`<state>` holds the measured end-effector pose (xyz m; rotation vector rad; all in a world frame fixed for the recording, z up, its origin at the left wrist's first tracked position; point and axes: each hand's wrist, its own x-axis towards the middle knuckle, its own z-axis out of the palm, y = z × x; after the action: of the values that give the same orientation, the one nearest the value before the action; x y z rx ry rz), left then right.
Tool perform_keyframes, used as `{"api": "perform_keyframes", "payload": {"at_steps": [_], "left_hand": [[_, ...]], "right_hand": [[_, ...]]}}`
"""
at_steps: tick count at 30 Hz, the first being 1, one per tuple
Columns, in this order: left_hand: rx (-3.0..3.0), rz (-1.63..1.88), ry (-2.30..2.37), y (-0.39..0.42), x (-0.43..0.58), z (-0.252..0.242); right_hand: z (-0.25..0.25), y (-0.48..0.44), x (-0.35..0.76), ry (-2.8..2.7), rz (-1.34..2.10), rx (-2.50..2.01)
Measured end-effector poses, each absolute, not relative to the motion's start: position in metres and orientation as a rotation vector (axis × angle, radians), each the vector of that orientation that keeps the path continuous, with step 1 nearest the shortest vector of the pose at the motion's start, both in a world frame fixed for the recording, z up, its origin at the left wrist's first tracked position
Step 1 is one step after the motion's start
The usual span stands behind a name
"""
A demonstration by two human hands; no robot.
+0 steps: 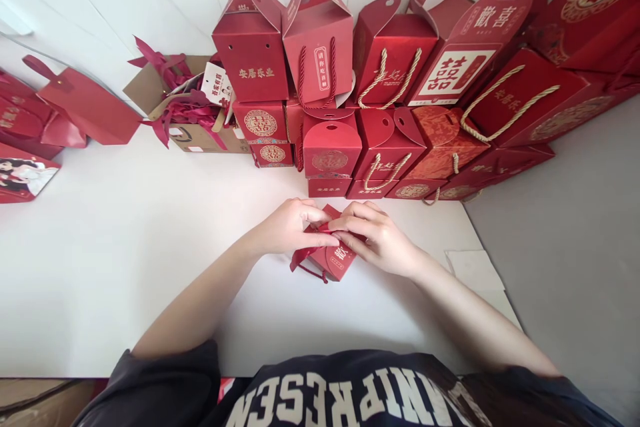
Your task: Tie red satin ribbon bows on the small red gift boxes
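Nearly closed hands (377,238) pinch ribbon (325,227) atop red box (342,260).

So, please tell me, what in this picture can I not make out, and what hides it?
In the head view:
Whether the red ribbon is knotted: the left hand and right hand cover its middle.
Part of the small red box: under both hands.
What lies deeper in the brown carton: magenta ribbons hide it.
The photo-printed box, its left end: cut off by the left edge.
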<state>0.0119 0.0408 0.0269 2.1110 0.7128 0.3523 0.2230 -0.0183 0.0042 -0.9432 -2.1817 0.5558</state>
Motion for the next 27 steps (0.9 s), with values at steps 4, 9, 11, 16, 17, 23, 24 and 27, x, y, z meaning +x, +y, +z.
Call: {"api": "perform_keyframes", "payload": {"at_steps": [4, 9, 11, 16, 17, 23, 24, 27], "left_hand": [[2.140, 0.398, 0.716, 0.0412, 0.0125, 0.0227], [2.229, 0.409, 0.703, 0.0411, 0.0131, 0.0215], [2.238, 0.412, 0.716, 0.0403, 0.0138, 0.0217], [2.243, 0.436, 0.745, 0.0381, 0.0164, 0.0213], [2.252, 0.440, 0.748, 0.0377, 0.0168, 0.0212], [1.910, 0.440, 0.736, 0.0347, 0.0156, 0.0225], [1.848, 0.432, 0.735, 0.0343, 0.0152, 0.0233], [1.825, 0.405, 0.728, 0.0338, 0.0143, 0.0260]], "right_hand": [[0.0096, -0.0179, 0.2239, -2.020, 0.805, -1.011], [0.0098, -0.0141, 0.2261, -1.970, 0.839, -1.116], [0.0080, -0.0141, 0.2259, -1.976, 0.785, -1.135], [0.0046, -0.0181, 0.2228, -2.022, 0.472, -1.142], [0.0043, -0.0188, 0.2220, -2.026, 0.432, -1.140], [0.0050, -0.0170, 0.2226, -1.929, 0.487, -1.151], [0.0054, -0.0160, 0.2238, -1.894, 0.537, -1.148], [0.0056, -0.0128, 0.2276, -1.814, 0.727, -1.115]]}}
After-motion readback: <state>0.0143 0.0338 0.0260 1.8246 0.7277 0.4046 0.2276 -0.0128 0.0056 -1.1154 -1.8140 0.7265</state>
